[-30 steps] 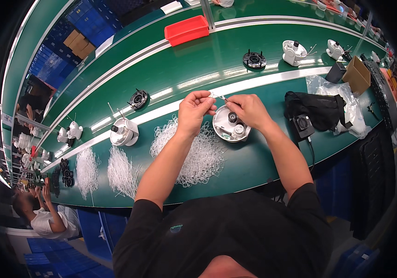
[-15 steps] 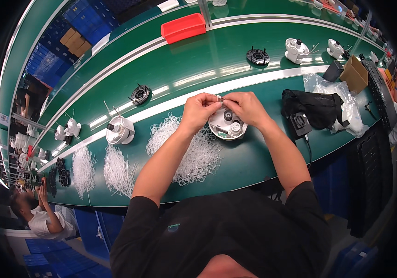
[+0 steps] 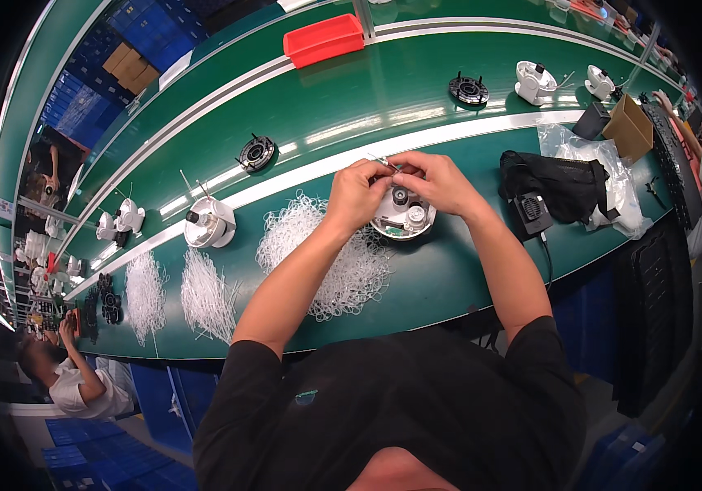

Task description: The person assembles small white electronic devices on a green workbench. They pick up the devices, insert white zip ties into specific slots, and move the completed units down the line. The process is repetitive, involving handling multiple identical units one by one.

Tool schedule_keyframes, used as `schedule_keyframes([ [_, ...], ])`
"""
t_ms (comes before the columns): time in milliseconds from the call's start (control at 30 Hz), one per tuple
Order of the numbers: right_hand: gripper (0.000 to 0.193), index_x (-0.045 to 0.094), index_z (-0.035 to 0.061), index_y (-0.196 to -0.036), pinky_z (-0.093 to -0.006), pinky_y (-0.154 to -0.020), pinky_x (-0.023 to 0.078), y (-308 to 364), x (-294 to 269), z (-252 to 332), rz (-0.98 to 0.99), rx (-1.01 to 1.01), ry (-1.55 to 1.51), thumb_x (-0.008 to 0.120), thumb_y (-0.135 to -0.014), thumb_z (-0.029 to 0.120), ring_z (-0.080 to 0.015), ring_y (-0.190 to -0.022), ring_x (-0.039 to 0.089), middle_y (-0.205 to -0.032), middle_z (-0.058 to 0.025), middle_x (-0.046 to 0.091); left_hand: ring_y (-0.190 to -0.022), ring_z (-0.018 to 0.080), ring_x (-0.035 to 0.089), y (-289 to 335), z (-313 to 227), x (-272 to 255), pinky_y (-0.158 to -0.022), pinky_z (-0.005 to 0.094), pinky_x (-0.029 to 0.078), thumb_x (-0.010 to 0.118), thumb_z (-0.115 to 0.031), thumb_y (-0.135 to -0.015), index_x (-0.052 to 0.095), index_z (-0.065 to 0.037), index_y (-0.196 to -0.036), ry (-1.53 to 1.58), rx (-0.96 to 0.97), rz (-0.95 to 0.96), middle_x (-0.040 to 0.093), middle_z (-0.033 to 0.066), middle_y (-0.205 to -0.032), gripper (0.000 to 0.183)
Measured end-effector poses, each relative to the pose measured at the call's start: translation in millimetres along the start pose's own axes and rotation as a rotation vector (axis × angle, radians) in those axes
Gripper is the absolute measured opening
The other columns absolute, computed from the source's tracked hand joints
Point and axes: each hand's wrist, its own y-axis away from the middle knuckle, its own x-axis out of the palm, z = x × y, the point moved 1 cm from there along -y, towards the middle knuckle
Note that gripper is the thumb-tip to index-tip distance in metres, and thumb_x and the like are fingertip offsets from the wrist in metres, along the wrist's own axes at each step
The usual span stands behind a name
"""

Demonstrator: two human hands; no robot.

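Both of my hands meet over a round white housing (image 3: 404, 226) on the green bench. Inside its open bowl are a dark round lens-like part (image 3: 401, 196) and a white round part (image 3: 415, 214). My left hand (image 3: 357, 195) is closed in a pinch at the housing's far rim. Opposite it, my right hand (image 3: 435, 182) pinches as well. From between the fingertips pokes a small, thin, wire-like piece (image 3: 383, 160), whitish with a dark part. The fingers cover most of it, so its exact kind stays hidden.
Piles of white looped ties (image 3: 343, 274) and straight white strips (image 3: 206, 295) lie to the left, near another white housing (image 3: 210, 222). Rightward are a black bag (image 3: 551, 188), a black boxy device (image 3: 531, 214) and a carton (image 3: 629, 129). Black ring bases (image 3: 256, 153) stand on the far strip.
The thin piece now sticks up to the left from my fingertips, which have shifted slightly. The black ring bases and white units on the far strip have moved a little right.
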Motion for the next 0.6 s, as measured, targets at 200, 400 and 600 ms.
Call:
schedule_keyframes([
  [200, 0.019, 0.064, 0.0008, -0.102, -0.0308, -0.074, 0.050, -4.7, 1.3, -12.7, -0.073, -0.015, 0.075, 0.066, -0.091, 0.016, -0.0142, -0.083, 0.061, -0.091, -0.0071, 0.067, -0.073, 0.0185, 0.069, 1.5, -1.0, 4.2, -0.067, 0.0311, 0.054, 0.073, -0.008, -0.083, 0.073, -0.001, -0.094, -0.040, -0.093, -0.004, 0.073, 0.0105, -0.086, 0.013],
  [400, 0.016, 0.060, 0.0035, -0.105, -0.0260, -0.080, 0.045, -5.8, 1.4, -30.7, -0.086, 0.216, -0.485, 0.059, -0.097, 0.018, -0.0090, -0.089, 0.055, -0.095, -0.0014, 0.063, -0.080, 0.0322, 0.066, 3.1, -11.9, -2.4, -0.073, 0.0409, 0.052, 0.071, -0.008, -0.081, 0.068, -0.002, -0.085, -0.328, 0.094, 0.026, 0.068, 0.0133, -0.085, 0.008],
  [600, 0.016, 0.062, 0.0028, -0.103, -0.0260, -0.069, 0.044, -3.7, -2.9, -23.5, 0.045, 0.113, -0.140, 0.060, -0.095, 0.017, -0.0086, -0.077, 0.053, -0.082, -0.0012, 0.060, -0.088, 0.0343, 0.062, 9.0, -14.1, 0.7, -0.076, 0.0448, 0.049, 0.071, -0.009, -0.081, 0.063, -0.003, -0.084, -0.398, 0.184, 0.048, 0.063, 0.0130, -0.087, 0.010],
])
